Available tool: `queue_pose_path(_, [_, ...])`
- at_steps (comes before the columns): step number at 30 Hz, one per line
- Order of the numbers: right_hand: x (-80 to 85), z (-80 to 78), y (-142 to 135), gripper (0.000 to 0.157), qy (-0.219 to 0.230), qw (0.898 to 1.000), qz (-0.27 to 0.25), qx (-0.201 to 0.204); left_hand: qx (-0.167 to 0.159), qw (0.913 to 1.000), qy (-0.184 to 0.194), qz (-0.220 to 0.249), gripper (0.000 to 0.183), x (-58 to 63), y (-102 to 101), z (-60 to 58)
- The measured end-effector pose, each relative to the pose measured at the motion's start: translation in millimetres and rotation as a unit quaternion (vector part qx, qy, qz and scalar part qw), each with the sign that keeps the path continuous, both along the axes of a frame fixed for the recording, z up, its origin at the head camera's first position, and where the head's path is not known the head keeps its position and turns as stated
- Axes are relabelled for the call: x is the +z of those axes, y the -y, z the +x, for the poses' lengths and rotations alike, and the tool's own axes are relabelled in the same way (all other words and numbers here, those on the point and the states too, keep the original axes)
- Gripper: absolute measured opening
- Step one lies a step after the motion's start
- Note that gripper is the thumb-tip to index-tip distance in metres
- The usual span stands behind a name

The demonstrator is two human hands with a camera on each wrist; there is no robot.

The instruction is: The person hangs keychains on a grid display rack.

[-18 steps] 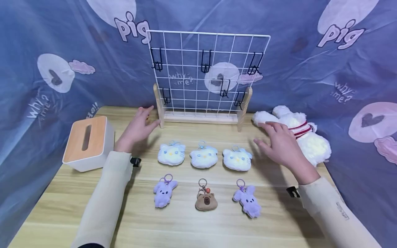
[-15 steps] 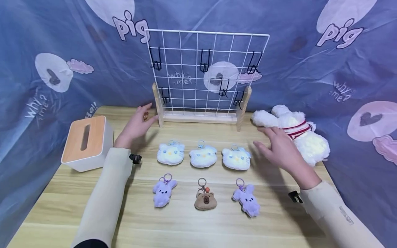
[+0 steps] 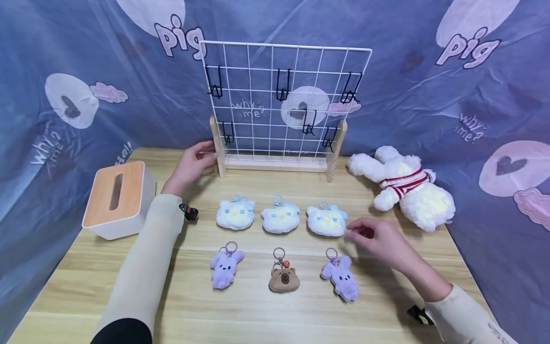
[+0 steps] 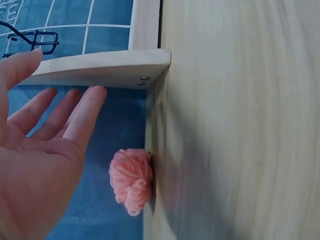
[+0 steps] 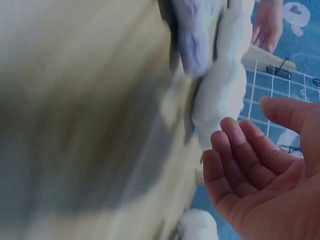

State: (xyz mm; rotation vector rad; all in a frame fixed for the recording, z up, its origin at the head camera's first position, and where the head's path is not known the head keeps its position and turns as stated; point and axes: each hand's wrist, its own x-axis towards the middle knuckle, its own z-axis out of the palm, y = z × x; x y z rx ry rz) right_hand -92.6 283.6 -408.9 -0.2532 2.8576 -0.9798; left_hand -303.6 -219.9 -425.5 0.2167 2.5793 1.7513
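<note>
Right hand (image 3: 384,240), released, its fingers loosely bent and parted from the thumb, has its fingertips just beside the rightmost cat-face pendant (image 3: 326,221); whether they touch cannot be told. Left hand (image 3: 189,166), likewise gripping nothing, spreads thumb and fingers at the left upright (image 4: 100,62) of the wire rack (image 3: 277,165), contact again unclear.

Blue printed cloth (image 3: 408,110) hangs behind the wooden tabletop (image 3: 258,325). Near the far edge stands the rack, long axis running left to right, its grid facing the person. A white plush toy (image 3: 427,205) lies to its right, stretched diagonally from far left to near right. At left sits a tissue box (image 3: 131,188), its slot pointing away from the person.

The rightmost cat-face pendant ends a row with a middle one (image 3: 281,220) and a left one (image 3: 235,215); all lie face up, long axes left to right, rings toward the rack. Nearer the person, a left purple pendant (image 3: 224,272) and a right purple pendant (image 3: 345,281) point their ears away, the right one slanting feet toward near right. Between them lies a brown pendant (image 3: 284,280), wider than tall. The left wrist view shows a pink yarn ball (image 4: 131,180); black hooks (image 3: 282,93) hang on the grid.
</note>
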Motion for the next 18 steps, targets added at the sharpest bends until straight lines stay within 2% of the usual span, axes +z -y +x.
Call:
queue_pose_path(3, [-5.6, 6.6, 6, 0.021, 0.042, 0.999, -0.026, 0.0, -0.005, 0.9992, 0.015, 0.037, 0.059, -0.6, -3, -2.1])
queue_pose_path(6, [-11.4, 9.5, 13, 0.021, 0.059, 0.998, -0.033, 0.0, 0.003, 0.9978, 0.024, 0.062, 0.057, -0.8, -5, -2.2])
queue_pose_path(10, [-19.2, 13.7, 20, 0.023, 0.068, 0.997, -0.026, -0.015, 0.018, 0.9969, 0.025, 0.073, 0.054, -2.2, -9, -2.8])
queue_pose_path(14, [-24.1, 18.1, 24, 0.023, 0.096, 0.994, -0.031, -0.032, 0.03, 0.9951, 0.025, 0.09, 0.051, -3.2, -13, -1.7])
queue_pose_path(18, [-27.0, 19.7, 28, 0.024, 0.104, 0.993, -0.036, -0.038, 0.051, 0.9941, 0.012, 0.095, 0.047, -2.4, -16, 0.3])
